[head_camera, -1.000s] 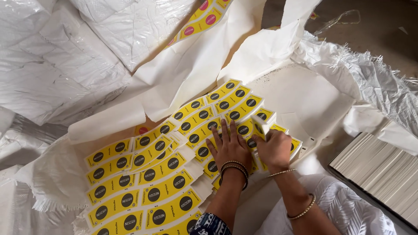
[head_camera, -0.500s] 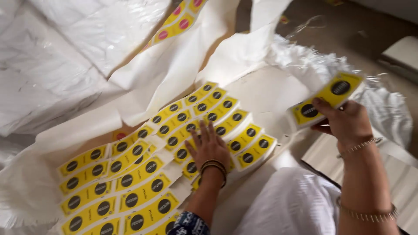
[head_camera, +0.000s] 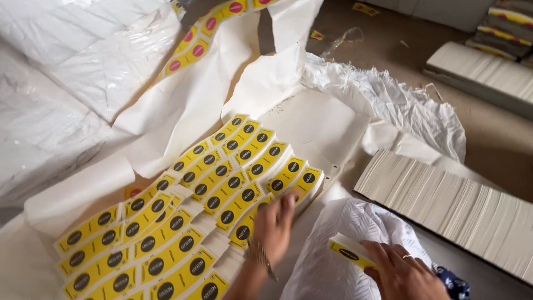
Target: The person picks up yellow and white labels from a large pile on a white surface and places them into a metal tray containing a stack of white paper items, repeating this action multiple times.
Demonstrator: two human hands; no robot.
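Many stacks of yellow labels with black round marks [head_camera: 216, 194] lie fanned in rows on white paper sheeting [head_camera: 311, 122]. My left hand [head_camera: 273, 225], blurred, rests flat on the near right end of the rows, with bangles on its wrist. My right hand [head_camera: 397, 269] is low at the right, over a crumpled white woven sack [head_camera: 338, 250]. It holds a small stack of yellow labels [head_camera: 348, 250] by one end.
A long row of white cards on edge [head_camera: 449, 208] lies at the right on the brown floor. More card piles [head_camera: 488, 66] sit at the far right. White plastic sacks [head_camera: 72, 66] fill the left. Yellow labels with red dots [head_camera: 194, 47] lie at the top.
My right hand lifted a stack of labels off the right end of the rows, swung it up to the right, then brought it down near me. My left hand stayed on the rows.
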